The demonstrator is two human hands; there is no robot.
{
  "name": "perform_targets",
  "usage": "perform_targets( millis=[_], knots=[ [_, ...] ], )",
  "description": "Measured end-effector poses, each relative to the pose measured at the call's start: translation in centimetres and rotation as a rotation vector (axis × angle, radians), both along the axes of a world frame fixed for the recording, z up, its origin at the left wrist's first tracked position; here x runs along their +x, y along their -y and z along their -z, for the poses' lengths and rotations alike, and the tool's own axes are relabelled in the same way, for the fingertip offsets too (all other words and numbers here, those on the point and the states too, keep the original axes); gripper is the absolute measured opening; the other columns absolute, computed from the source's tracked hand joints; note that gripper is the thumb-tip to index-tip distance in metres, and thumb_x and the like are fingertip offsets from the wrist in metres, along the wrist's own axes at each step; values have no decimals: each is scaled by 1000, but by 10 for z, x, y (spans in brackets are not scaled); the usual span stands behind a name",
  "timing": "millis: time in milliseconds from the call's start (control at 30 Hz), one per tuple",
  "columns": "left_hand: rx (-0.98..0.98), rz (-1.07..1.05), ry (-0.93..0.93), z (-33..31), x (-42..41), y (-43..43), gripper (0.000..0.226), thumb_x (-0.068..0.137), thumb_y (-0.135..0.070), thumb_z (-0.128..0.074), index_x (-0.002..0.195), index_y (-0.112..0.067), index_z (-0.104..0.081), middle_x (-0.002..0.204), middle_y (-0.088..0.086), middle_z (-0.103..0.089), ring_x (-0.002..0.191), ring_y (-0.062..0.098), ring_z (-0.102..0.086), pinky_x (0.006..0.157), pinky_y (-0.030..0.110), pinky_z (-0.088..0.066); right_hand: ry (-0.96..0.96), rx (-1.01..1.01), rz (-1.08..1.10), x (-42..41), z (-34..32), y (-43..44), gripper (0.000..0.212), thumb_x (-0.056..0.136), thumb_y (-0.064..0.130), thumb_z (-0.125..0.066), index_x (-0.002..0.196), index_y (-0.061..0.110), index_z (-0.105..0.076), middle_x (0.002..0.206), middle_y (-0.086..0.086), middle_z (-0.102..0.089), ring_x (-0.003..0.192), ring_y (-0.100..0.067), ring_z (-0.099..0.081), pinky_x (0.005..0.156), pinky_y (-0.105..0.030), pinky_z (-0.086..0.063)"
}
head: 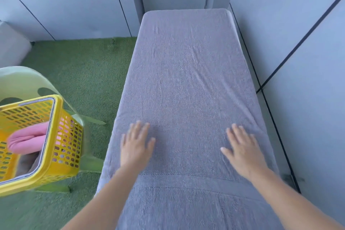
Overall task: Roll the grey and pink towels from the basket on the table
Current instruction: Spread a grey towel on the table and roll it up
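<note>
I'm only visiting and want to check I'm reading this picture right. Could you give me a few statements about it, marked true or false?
1. The grey towel lies spread out flat. True.
2. The left hand and the right hand both rest on it with straight fingers. True.
3. The pink towel lies on the table beside the grey one. False: the pink towel is inside the yellow basket.
4. The basket stands on the table. False: it sits off to the left, on a pale green chair.
5. The grey towel is already rolled up. False: no part of it is rolled yet.
</note>
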State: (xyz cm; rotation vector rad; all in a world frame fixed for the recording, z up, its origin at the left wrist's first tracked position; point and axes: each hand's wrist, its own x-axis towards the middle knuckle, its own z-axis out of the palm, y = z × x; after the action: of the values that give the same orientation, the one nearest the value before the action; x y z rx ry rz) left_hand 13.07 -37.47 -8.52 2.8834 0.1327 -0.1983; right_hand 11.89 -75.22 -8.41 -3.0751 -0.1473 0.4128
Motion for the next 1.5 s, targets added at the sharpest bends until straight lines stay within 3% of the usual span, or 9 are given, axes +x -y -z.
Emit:
perform_targets(
  millis=[200, 467, 633, 767, 967, 1200, 1300, 1400, 1500],
  knots=[
    [40, 342, -35, 21, -76, 60, 56, 100, -60, -29, 155, -48, -21, 167, -14, -4, 154, 11, 5, 123, 44, -3, 28, 81, -262, -68, 18, -32, 64, 99, 61, -21, 156, 32, -13, 165, 4, 6, 151, -17, 5, 120, -46, -8],
    [147, -209, -57, 10, -158, -62, 68, 92, -67, -20, 154, -41, -28, 165, -11, -18, 153, 15, -10, 122, 50, -17, 51, -7, -22, -105, 7, 75, 68, 98, 60, -12, 154, 24, -25, 165, 2, -3, 151, -18, 1, 121, -45, -10],
    [75, 295, -23, 15, -174, 52, 58, 98, -53, -33, 154, -46, -23, 167, -14, -8, 154, 11, 2, 121, 45, -2, 83, 174, -363, -144, 17, -43, 63, 99, 55, -30, 155, 29, -18, 165, 3, 2, 151, -20, -1, 117, -44, -6],
    [-31, 325, -33, 18, -177, 69, 52, 94, -40, -45, 145, -45, -40, 162, -16, -23, 153, 12, -13, 120, 45, -9, 115, 218, -500, -172, 29, -71, 58, 93, 45, -50, 148, 35, -36, 164, 2, -14, 150, -20, -16, 114, -45, -17],
    [-35, 465, 55, 26, -209, -70, 45, 97, -51, -46, 141, -42, -49, 158, -15, -32, 148, 13, -31, 118, 38, -23, 169, 171, -265, -219, 10, 25, 50, 96, 29, -34, 143, 47, -40, 156, 6, -33, 139, -19, -35, 99, -36, -45],
    [-100, 431, 39, 26, -232, -143, 38, 88, -70, -48, 107, -39, -58, 150, -15, -41, 135, 17, -47, 102, 30, -34, 29, 147, -1, -285, -10, 73, 67, 70, 65, -66, 132, 39, -56, 142, 11, -46, 119, -14, -48, 89, -24, -44],
    [-92, 496, -20, 16, -236, -144, 54, 64, -75, -67, 101, -39, -52, 152, -11, -38, 140, 15, -39, 111, 25, -21, 29, 121, 51, -287, -10, 75, 76, 47, 45, -87, 114, 38, -52, 133, 11, -51, 112, -14, -49, 73, -32, -55],
    [-82, 498, -13, 8, -237, -142, 34, 64, -46, -62, 93, -36, -48, 149, -12, -39, 134, 21, -48, 110, 25, -25, 92, 138, 58, -275, -14, 74, 47, 53, 23, -87, 91, 30, -60, 115, 9, -58, 102, -15, -51, 71, -28, -51],
    [-90, 463, 13, 4, -242, -139, 20, 70, -33, -52, 89, -34, -50, 140, -11, -46, 126, 20, -51, 96, 31, -44, 181, 106, -7, -263, -13, 83, 10, 75, 28, -50, 77, 27, -59, 103, 15, -56, 92, -14, -54, 76, -26, -42]
  ],
)
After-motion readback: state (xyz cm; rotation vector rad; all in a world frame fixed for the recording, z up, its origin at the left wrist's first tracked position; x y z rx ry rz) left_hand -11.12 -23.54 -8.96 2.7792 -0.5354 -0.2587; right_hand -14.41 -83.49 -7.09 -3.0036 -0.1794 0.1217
